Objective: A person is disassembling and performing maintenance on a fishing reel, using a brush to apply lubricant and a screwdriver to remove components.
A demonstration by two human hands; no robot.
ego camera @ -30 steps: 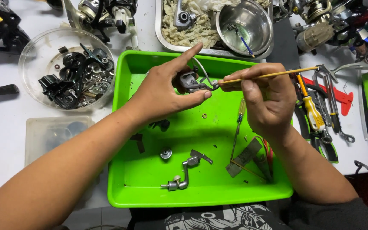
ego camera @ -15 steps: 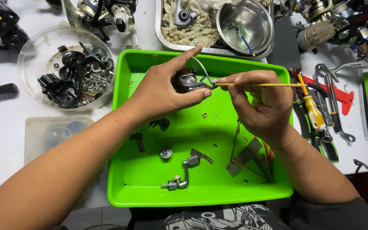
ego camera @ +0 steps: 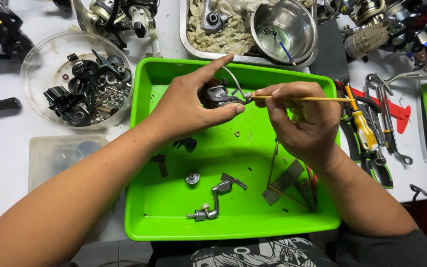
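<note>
the left hand [ego camera: 193, 106] pinches a small grey reel part [ego camera: 217, 95] between thumb and fingers, with the index finger stretched out toward one o'clock. a thin wire bail [ego camera: 233, 81] arcs up from the part. the part sits above the upper middle of the green tray [ego camera: 174, 225], clear of its floor.

the right hand [ego camera: 300, 121] is at three o'clock from the part, fingers closed narrowly on a thin yellow stick [ego camera: 307, 99]. the stick lies nearly level, its tip at nine o'clock touching the part's right edge, its tail pointing to three o'clock over the tools.

on the tray floor, at six o'clock from the hands, lies a silver crank handle [ego camera: 212, 200], with a small round piece [ego camera: 192, 178] just beside it at ten o'clock. two dark bits [ego camera: 188, 144] lie under the left wrist. at five o'clock from the part, beneath the right hand, rest flat metal strips [ego camera: 285, 180] and a thin rod.

outside the tray, at nine o'clock, a clear round bowl [ego camera: 35, 64] holds dark gears and screws. at twelve o'clock a metal pan [ego camera: 186, 42] holds rags and a steel bowl [ego camera: 285, 24]. at three o'clock, screwdrivers, pliers and wrenches [ego camera: 371, 133] lie side by side on the white table [ego camera: 6, 143]. several reels [ego camera: 119, 15] crowd the far edge.
</note>
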